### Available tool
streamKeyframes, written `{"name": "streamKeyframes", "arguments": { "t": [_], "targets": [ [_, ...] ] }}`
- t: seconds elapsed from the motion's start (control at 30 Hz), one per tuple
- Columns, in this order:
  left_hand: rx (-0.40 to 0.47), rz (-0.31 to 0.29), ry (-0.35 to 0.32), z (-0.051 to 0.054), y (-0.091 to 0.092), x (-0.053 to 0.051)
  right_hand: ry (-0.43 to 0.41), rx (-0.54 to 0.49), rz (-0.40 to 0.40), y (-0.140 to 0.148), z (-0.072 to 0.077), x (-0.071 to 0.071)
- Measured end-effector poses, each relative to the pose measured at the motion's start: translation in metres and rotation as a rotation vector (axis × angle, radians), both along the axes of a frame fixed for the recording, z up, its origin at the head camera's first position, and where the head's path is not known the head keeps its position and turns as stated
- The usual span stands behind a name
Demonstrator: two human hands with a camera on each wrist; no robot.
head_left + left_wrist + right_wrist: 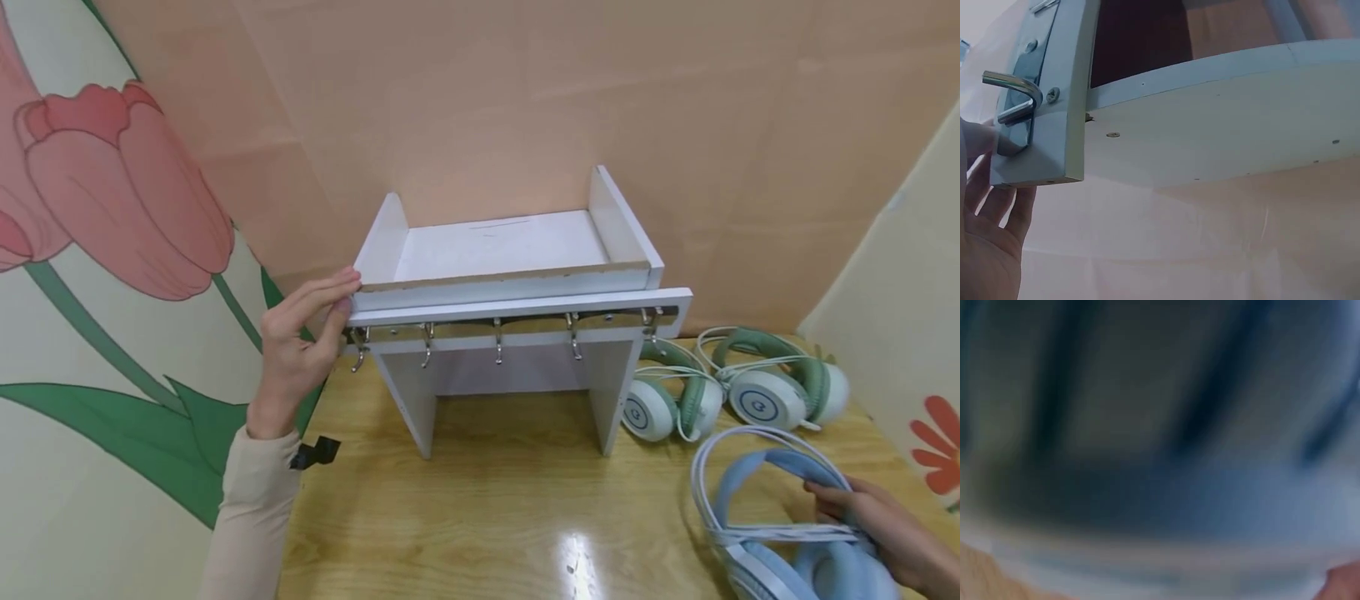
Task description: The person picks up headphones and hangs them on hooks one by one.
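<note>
A white shelf [502,287] with a row of metal hooks [498,340] along its front stands on the table. My left hand [303,342] grips the shelf's left front corner, beside the leftmost hook; in the left wrist view its fingers [1000,209] lie behind the board's end [1054,150]. At the lower right, my right hand [877,521] holds blue headphones [776,571] by the headband, with a white cable looped around them. Blurred surfaces of the headphones [1147,500] fill most of the right wrist view.
Two pairs of green and white headphones [648,408] [768,400] lie on the wooden table [465,517] right of the shelf. A peach backdrop [465,100] rises behind, with a tulip-patterned panel [127,192] at left and a pale panel [900,317] at right.
</note>
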State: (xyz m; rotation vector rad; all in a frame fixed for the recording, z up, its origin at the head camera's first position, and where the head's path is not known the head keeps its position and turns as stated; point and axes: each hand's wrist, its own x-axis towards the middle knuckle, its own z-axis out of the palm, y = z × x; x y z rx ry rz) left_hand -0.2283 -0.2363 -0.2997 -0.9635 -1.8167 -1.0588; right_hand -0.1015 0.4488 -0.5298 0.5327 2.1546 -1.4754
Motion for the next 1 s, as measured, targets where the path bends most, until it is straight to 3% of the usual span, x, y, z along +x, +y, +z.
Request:
{"name": "streamKeyframes", "arguments": {
  "t": [0.37, 0.6, 0.83, 1.0],
  "targets": [
    [-0.056, 0.043, -0.016, 0.005, 0.001, 0.004, 0.045, -0.232, 0.027, -0.018, 0.022, -0.003],
    [-0.07, 0.059, -0.023, 0.007, 0.001, 0.006, 0.131, -0.455, 0.048, -0.024, 0.028, 0.001],
    [-0.074, 0.059, -0.026, 0.007, 0.002, 0.006, 0.14, -0.451, 0.007, -0.038, 0.043, 0.008],
    [-0.062, 0.056, -0.021, 0.007, 0.001, 0.006, 0.258, -0.674, 0.064, -0.049, 0.049, 0.011]
  ]
}}
